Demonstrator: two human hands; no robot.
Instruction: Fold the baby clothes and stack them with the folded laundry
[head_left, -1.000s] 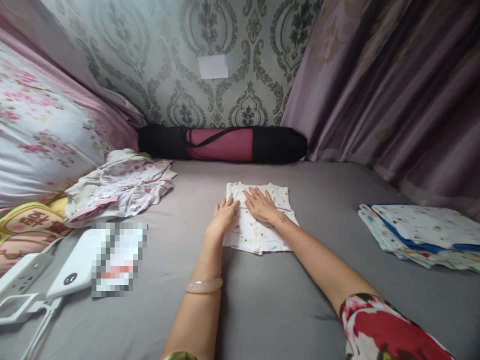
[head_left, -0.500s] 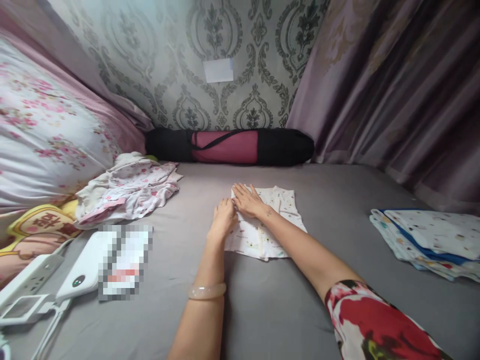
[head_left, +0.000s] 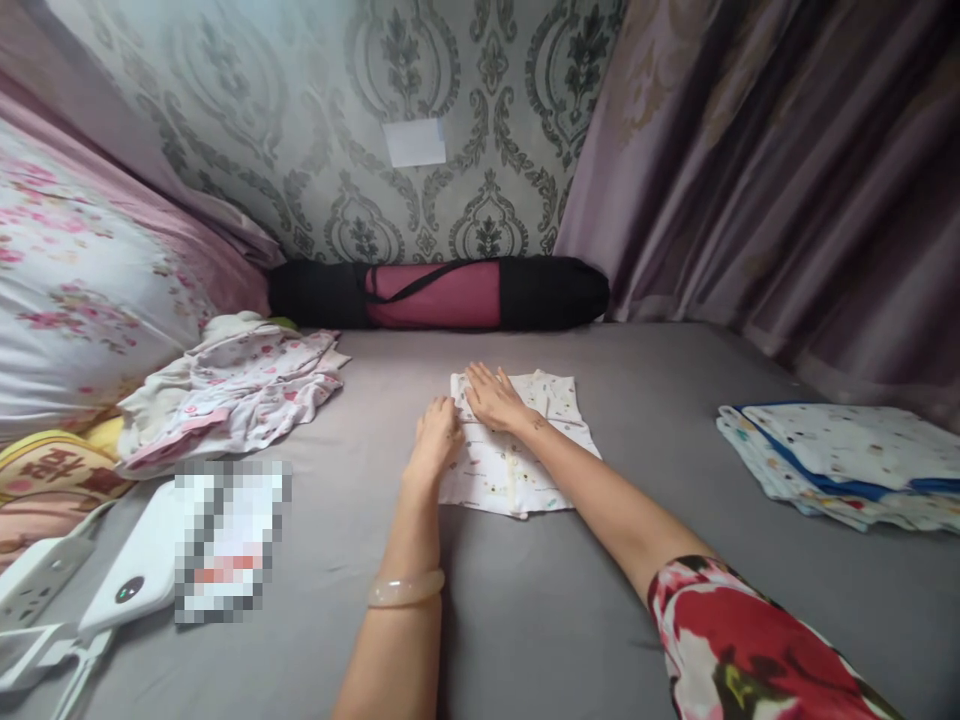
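A: Where's the shirt?
B: White printed shirt (head_left: pixel 517 467) lies flat on the gray bed (head_left: pixel 525 625), straight ahead of me. Pale strip runs down its front; near edge slightly uneven.

A: Grip state?
B: Right hand (head_left: pixel 495 400): palm down on the far left part of the shirt, fingers straight, clamped on nothing. My read: a flat palm spreads the load so the cloth doesn't bunch. Left hand (head_left: pixel 437 437): at the shirt's left edge, fingers curled in. Fingertips hidden, so can't tell whether they pinch cloth or just rest on it.

A: Why both on one side?
B: Likely one pins while the other minds the edge. Cloth looks thin; one hand alone would probably drag it.

A: What's around?
B: Right, well apart: stack of clothes (head_left: pixel 840 440), layered flat, blue showing between layers. Lying flat, it should sit steady. Left: loose clothes (head_left: pixel 255 390) in a rumpled heap beside the flowered pillow (head_left: pixel 82 300). Nearer me: white power bank (head_left: pixel 154 545), power strip (head_left: pixel 37 585) just beside it, probably grouped for the cable.

A: Far end?
B: Long black-and-pink bag (head_left: pixel 435 297), lengthwise at the foot of the patterned wall (head_left: pixel 487 160). Presumably there to be out of the way.
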